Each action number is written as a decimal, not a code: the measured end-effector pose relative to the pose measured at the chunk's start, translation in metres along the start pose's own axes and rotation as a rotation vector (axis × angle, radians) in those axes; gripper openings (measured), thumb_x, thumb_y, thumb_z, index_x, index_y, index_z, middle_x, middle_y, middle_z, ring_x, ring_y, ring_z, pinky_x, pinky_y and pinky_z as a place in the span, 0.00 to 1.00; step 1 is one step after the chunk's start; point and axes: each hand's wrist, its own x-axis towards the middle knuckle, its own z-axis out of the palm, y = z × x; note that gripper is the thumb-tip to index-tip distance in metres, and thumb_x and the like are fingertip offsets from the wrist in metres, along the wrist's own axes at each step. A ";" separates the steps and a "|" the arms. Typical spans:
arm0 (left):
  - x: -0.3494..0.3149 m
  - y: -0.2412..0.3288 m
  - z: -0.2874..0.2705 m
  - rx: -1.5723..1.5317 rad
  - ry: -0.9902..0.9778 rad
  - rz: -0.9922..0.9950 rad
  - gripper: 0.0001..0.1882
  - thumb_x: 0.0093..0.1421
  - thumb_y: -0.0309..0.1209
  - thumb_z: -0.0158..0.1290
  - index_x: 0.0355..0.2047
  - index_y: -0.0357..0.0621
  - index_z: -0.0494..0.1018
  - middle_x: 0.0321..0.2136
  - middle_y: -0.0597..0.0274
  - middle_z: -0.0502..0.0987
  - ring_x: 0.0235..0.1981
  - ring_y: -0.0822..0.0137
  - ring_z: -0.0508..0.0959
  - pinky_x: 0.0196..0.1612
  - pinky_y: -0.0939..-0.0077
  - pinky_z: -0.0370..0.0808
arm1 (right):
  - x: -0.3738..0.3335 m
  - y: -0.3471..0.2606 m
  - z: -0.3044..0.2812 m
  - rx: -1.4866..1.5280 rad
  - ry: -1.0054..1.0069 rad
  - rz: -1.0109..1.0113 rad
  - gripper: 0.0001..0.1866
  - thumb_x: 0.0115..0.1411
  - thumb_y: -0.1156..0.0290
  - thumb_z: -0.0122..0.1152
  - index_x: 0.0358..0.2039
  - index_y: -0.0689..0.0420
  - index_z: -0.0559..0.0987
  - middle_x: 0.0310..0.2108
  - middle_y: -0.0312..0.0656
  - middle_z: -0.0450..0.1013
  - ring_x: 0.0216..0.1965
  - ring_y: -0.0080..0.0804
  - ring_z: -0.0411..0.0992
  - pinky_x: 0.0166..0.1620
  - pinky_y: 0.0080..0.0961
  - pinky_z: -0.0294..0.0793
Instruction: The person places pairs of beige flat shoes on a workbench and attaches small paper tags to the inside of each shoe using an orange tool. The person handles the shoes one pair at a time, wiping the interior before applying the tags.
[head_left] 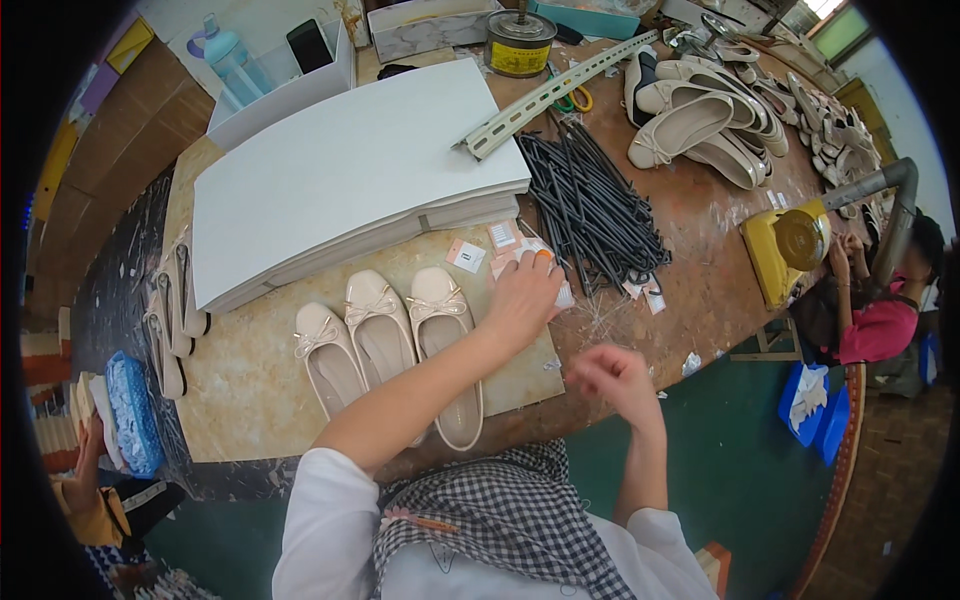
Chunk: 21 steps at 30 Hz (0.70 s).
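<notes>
Left hand (522, 298) presses flat on paper tags (510, 250); right hand (612, 375), blurred, hovers past table edge (560, 400).

Shoes: three cream ballet flats with small bows (400, 345), smooth leather-like uppers with a soft sheen, matt pale lining inside.
Board stack: large white rectangular paperboard sheets (350, 170), matt and smooth.
Tags: small white paper tags (520, 250) under the left hand (522, 300), matt, thin.
Rods: heap of thin black rods (590, 205), dull finish, material unclear.
Rail: long perforated grey metal channel (555, 95), dull galvanised look.
Tin: round yellow metal can with dark lid (519, 45), slightly glossy.
Worktop: brown worktop (700, 270), worn, stained, rough-looking; a mottled beige stone-like slab (250, 390) lies under the shoes.
Cloth: black-and-white checked woven fabric (500, 510), matt.
</notes>
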 end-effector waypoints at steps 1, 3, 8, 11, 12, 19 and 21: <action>-0.003 -0.003 0.006 -0.008 -0.022 0.000 0.17 0.48 0.36 0.63 0.37 0.45 0.72 0.34 0.56 0.71 0.41 0.57 0.71 0.41 0.64 0.70 | -0.006 -0.002 -0.005 0.039 -0.191 0.118 0.07 0.60 0.74 0.60 0.37 0.61 0.80 0.29 0.34 0.79 0.29 0.17 0.74 0.33 0.14 0.71; -0.003 -0.002 0.011 -0.026 -0.070 0.025 0.20 0.47 0.37 0.64 0.38 0.44 0.72 0.35 0.56 0.71 0.42 0.57 0.71 0.41 0.64 0.70 | -0.009 0.020 -0.010 -0.156 -0.302 -0.018 0.06 0.60 0.73 0.59 0.36 0.61 0.80 0.29 0.34 0.79 0.30 0.17 0.74 0.34 0.15 0.71; 0.002 0.005 -0.004 -0.077 -0.027 -0.014 0.18 0.44 0.35 0.65 0.33 0.42 0.73 0.35 0.57 0.71 0.42 0.58 0.71 0.43 0.65 0.68 | 0.013 0.044 -0.009 -0.171 0.210 -0.165 0.06 0.61 0.75 0.57 0.36 0.63 0.79 0.30 0.36 0.79 0.32 0.19 0.75 0.38 0.17 0.73; 0.001 0.008 0.010 0.076 0.006 -0.026 0.11 0.46 0.30 0.58 0.31 0.42 0.75 0.34 0.58 0.71 0.41 0.61 0.71 0.41 0.68 0.66 | 0.014 0.028 -0.007 0.018 0.243 -0.185 0.07 0.62 0.76 0.56 0.37 0.65 0.79 0.30 0.38 0.79 0.33 0.21 0.76 0.38 0.17 0.74; 0.000 0.010 0.016 0.133 0.020 -0.026 0.08 0.48 0.28 0.55 0.30 0.42 0.75 0.34 0.59 0.72 0.40 0.63 0.71 0.40 0.70 0.66 | 0.013 0.025 -0.006 0.016 0.257 -0.196 0.07 0.62 0.77 0.56 0.38 0.65 0.79 0.31 0.39 0.79 0.33 0.21 0.76 0.38 0.17 0.74; -0.001 0.013 0.023 0.164 0.016 -0.030 0.07 0.49 0.27 0.53 0.31 0.43 0.75 0.33 0.60 0.72 0.39 0.64 0.71 0.39 0.72 0.66 | 0.004 0.022 0.005 0.132 0.361 -0.188 0.07 0.61 0.79 0.56 0.39 0.66 0.78 0.32 0.41 0.78 0.35 0.22 0.76 0.38 0.16 0.75; 0.003 0.015 0.024 0.183 0.009 -0.054 0.08 0.49 0.27 0.53 0.31 0.43 0.74 0.33 0.60 0.73 0.38 0.64 0.71 0.39 0.72 0.65 | 0.004 0.021 0.006 0.119 0.356 -0.197 0.06 0.61 0.79 0.57 0.38 0.66 0.78 0.32 0.41 0.78 0.35 0.22 0.76 0.38 0.16 0.75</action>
